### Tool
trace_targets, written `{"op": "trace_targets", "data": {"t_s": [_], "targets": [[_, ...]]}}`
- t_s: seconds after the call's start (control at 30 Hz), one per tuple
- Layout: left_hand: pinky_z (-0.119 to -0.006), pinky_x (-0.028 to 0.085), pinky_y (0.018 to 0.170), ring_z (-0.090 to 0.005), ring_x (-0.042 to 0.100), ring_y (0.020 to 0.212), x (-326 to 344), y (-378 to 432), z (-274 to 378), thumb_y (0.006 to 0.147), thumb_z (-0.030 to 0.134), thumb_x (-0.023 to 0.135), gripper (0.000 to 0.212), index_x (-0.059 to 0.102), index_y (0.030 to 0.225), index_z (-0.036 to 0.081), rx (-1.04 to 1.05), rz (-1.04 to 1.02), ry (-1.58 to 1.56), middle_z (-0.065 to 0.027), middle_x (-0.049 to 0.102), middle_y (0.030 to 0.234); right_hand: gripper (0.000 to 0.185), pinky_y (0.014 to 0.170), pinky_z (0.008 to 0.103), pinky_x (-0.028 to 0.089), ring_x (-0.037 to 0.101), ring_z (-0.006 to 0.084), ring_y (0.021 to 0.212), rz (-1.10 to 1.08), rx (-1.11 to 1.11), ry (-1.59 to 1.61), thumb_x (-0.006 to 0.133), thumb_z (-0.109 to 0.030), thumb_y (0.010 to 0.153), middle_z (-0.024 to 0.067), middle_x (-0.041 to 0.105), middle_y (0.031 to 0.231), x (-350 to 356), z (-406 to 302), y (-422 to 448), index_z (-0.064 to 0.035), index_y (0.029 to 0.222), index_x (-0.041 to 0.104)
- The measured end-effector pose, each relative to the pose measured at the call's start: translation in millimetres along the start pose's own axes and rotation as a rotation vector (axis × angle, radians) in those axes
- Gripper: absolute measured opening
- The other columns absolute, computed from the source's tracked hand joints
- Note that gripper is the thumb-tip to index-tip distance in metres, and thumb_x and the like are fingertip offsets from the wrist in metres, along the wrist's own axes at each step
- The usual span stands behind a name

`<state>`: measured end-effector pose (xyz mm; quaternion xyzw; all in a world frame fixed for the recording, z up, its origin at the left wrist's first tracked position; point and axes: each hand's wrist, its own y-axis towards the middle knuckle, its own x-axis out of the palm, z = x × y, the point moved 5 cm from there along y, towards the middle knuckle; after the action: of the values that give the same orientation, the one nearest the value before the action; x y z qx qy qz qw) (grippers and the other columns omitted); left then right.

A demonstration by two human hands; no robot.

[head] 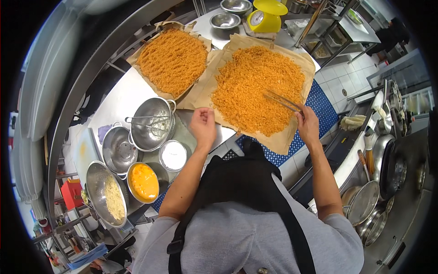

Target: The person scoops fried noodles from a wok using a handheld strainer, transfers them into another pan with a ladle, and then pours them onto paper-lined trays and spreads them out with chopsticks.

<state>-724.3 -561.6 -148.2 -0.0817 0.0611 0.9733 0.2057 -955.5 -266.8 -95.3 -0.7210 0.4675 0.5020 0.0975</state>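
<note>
My right hand [307, 125] holds metal tongs [282, 101], whose tips touch a wide layer of orange, crumb-like food [256, 82] on brown paper [279, 142]. My left hand [204, 126], fingers curled and seemingly holding nothing, is at the near left edge of that paper. A second sheet of paper with more orange crumbs [172, 61] lies to the upper left. Left of my left hand, a colander [150, 123] has a wire-handled tool [145, 120] across it. Close by are a container of white contents [173, 155] and a pot of orange-yellow liquid [144, 181].
A perforated bowl [119, 149] and a bowl of pale yellow, shredded-looking food [114, 198] stand at the left. Steel bowls [225, 21] and a yellow scale [265, 19] are at the back. Pans [362, 202] line the right; a blue mat [321, 106] covers part of the floor.
</note>
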Motion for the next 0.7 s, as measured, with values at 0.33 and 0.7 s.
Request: {"op": "trace_targets", "data": {"t_s": [0.33,0.7], "targets": [[-0.017,0.041,0.057,-0.0014,0.048,0.063,35.5,-3.0,25.5,0.092,0.010,0.067,0.012,0.061,0.092,-0.001,0.008,-0.156,-0.043,0.0031,0.058,0.076,0.025,0.073,0.0385,0.049,0.061,0.0319,0.081,-0.059,-0.014,0.163,0.062,-0.006,0.087,0.0166,0.060,0.088,5.8,-12.7,-6.8,-0.0010,0.111,0.062],[-0.029,0.048,0.064,-0.0177,0.059,0.070,66.7,19.6,52.7,0.084,0.009,0.069,0.010,0.071,0.090,0.001,0.341,-0.291,0.301,-0.0103,0.062,0.086,0.024,0.071,0.0289,0.049,0.061,0.0165,0.077,0.024,0.161,0.267,0.062,-0.006,0.091,0.0101,0.064,0.091,-23.3,7.7,-21.9,0.0001,0.114,0.064]]}}
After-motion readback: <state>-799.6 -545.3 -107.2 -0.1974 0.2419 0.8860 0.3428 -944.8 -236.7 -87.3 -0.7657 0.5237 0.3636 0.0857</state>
